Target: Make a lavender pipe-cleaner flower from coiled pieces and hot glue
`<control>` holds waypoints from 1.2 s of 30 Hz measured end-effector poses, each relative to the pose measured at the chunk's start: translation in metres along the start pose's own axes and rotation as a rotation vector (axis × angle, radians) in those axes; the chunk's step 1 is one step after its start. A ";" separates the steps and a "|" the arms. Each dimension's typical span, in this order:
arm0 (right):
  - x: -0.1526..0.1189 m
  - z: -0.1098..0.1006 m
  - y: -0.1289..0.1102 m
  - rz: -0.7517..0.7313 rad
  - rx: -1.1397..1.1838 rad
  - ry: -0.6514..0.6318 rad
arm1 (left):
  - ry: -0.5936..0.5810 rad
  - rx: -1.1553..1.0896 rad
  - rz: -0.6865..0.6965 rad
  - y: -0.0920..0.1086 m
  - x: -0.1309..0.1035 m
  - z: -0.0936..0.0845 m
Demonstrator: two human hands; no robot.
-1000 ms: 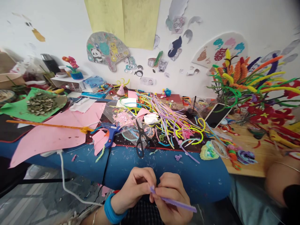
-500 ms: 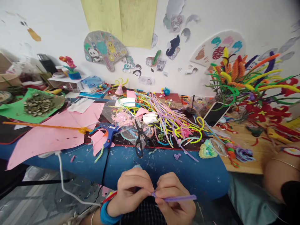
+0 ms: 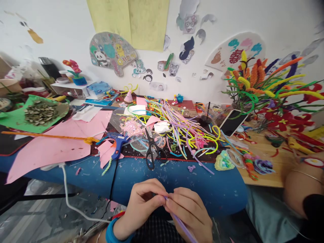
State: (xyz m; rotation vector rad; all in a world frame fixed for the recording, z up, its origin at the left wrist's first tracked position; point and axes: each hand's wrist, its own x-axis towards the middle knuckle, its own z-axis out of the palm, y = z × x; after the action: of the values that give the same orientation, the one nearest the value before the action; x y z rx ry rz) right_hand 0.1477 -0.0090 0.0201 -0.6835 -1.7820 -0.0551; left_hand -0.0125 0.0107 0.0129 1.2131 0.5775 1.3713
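While the left hand (image 3: 144, 206) and right hand (image 3: 191, 212) pinch a purple pipe cleaner (image 3: 183, 226) between their fingers (image 3: 158, 200) at six o'clock, tail toward five, over-bending could kink it, or slack pressure drop it.

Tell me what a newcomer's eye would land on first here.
Probably the bright fuzzy bouquet at the right. Next, perhaps, the tangle of colourful stems mid-picture, with scissors at its near left. At bottom centre, the left hand and right hand pinch a purple stem.
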 end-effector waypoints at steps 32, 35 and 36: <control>0.009 -0.009 -0.005 -0.005 0.007 -0.039 | -0.136 0.543 0.454 0.017 0.006 -0.002; 0.004 -0.018 -0.002 -0.040 -0.104 -0.136 | -0.187 0.513 0.365 0.021 0.007 -0.002; 0.002 -0.020 -0.001 -0.071 -0.132 -0.158 | -0.205 0.500 0.336 0.023 0.008 -0.003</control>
State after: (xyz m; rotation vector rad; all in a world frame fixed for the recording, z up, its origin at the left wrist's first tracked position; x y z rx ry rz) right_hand 0.1642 -0.0165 0.0292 -0.7361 -1.9679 -0.1721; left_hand -0.0231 0.0140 0.0349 1.9003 0.6087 1.3965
